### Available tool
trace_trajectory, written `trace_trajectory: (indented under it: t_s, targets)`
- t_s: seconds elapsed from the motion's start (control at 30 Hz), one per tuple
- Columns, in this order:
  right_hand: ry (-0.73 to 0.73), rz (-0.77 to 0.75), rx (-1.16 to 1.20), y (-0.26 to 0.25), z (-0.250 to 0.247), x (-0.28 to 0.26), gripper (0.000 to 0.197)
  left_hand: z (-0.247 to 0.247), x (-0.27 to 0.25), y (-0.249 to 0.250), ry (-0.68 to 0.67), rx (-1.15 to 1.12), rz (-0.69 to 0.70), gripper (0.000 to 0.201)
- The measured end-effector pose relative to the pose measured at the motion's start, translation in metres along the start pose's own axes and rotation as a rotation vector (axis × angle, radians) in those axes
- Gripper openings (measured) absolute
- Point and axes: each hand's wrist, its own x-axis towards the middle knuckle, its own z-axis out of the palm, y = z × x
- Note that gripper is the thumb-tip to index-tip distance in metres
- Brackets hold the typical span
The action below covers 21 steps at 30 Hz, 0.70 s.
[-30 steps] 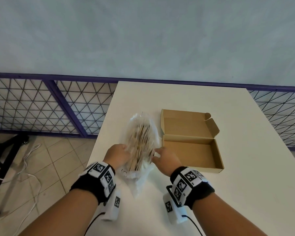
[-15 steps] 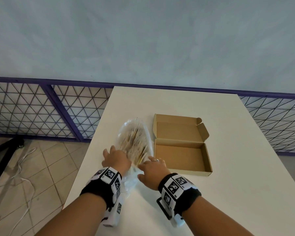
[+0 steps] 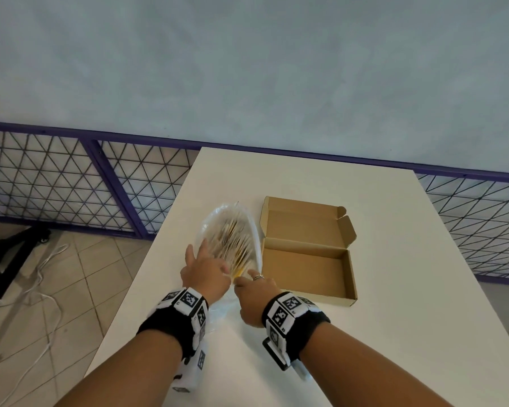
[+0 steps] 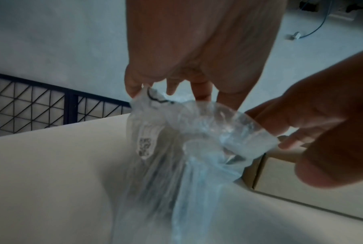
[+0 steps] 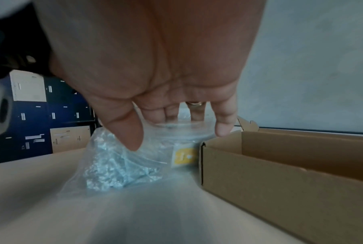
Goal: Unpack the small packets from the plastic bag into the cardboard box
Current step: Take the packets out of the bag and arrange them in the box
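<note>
While both hands work at its near end, the plastic bag [image 3: 232,236] of small packets [image 3: 231,242] is kept unopened on the worktop [image 3: 394,333], just left of the empty cardboard box [image 3: 307,270].

Taking the box as landmark and reading from the left: the left hand [image 3: 204,270] is laid on the bag's near left side, its fingertips [image 4: 134,89] pinching the film. The bag's long axis runs away from the person, parallel to the box's short left wall, with its twisted neck trailing back between the wrists. The right hand [image 3: 254,292], the nearer to the box, is seen gripping the film beside the box's near left corner, fingers [image 5: 224,127] curled onto it. Faint printing on the bag cannot be read; a yellow packet label [image 5: 184,158] is visible, its writing illegible.
</note>
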Motion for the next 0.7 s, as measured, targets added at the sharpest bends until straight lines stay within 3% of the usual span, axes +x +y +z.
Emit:
trace_trajectory:
  t_s: [0.1,0.17,0.23,0.37,0.47,0.57,0.7]
  targets:
    - [0.114,-0.031,0.186,0.009,-0.007,-0.003,0.047,-0.002,0.001,0.004,-0.072,0.035,-0.017,0.037]
    - [0.228,-0.044,0.438,0.019,-0.016,-0.008,0.049,-0.004,0.002,0.005,-0.084,0.026,0.014,0.048]
    - [0.311,-0.030,0.650,0.030,-0.028,-0.015,0.049,-0.007,0.002,0.006,-0.053,-0.057,0.078,0.046]
    - [0.432,0.002,1.121,0.044,-0.043,-0.021,0.045,-0.020,0.001,0.015,0.105,-0.501,0.257,0.007]
    - [0.479,0.018,1.416,0.051,-0.046,-0.022,0.035,-0.031,0.000,0.028,0.116,-0.819,0.223,0.020]
    - [0.580,0.069,1.414,0.053,-0.048,-0.031,0.032,-0.034,-0.001,0.038,0.142,-0.904,0.193,0.014]
    - [0.654,0.133,1.282,0.045,-0.041,-0.038,0.067,-0.032,-0.003,0.055,0.179,-0.990,0.163,0.010]
